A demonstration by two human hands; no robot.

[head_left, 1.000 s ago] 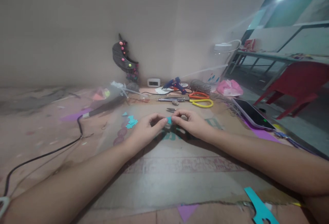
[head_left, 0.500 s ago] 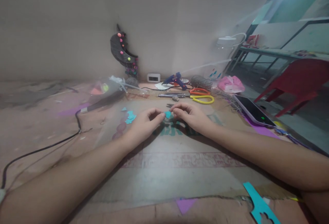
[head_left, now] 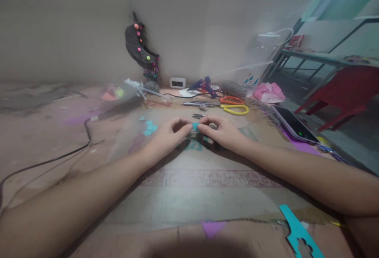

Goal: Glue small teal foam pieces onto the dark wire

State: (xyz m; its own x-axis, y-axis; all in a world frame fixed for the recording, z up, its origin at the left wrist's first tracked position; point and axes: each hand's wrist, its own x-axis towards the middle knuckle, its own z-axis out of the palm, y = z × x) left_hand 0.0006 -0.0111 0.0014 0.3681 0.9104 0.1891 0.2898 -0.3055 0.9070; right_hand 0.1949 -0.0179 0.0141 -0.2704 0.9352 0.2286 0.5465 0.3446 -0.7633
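Small turquoise piece of thin sheet (head_left: pixel 195 126), paper or foam not told, is held up over the middle of the brown cardboard sheet (head_left: pixel 177 202). It is pinched between the bare left hand (head_left: pixel 174 131) and the bare right hand (head_left: pixel 219 129), both closed on it at thumb and fingertips. Most of its outline is covered, so its shape cannot be read.

Risks, as judged: the piece could be creased or torn if it is pulled from both sides, so little of it being free. It could be dropped if either pinch is slackened. The small dark metal tool with pointed tips (head_left: pixel 197 116) lies just beyond the fingertips; a finger could be pricked if the hands are pushed forward. The loose pile of turquoise scraps (head_left: pixel 151 127), near the left hand, could be scattered by a sideways sweep. The turquoise strip with a flower-shaped cutout (head_left: pixel 296 226), below the right forearm, could be knocked if that arm is lowered.

Against the frame half a second back: the two-handed pinch is kept, but less of the piece is seen. The view is tipped lower, the grey crescent ornament (head_left: pixel 139 45) being shown higher up. A dark rounded shadow is now seen at the bottom edge.
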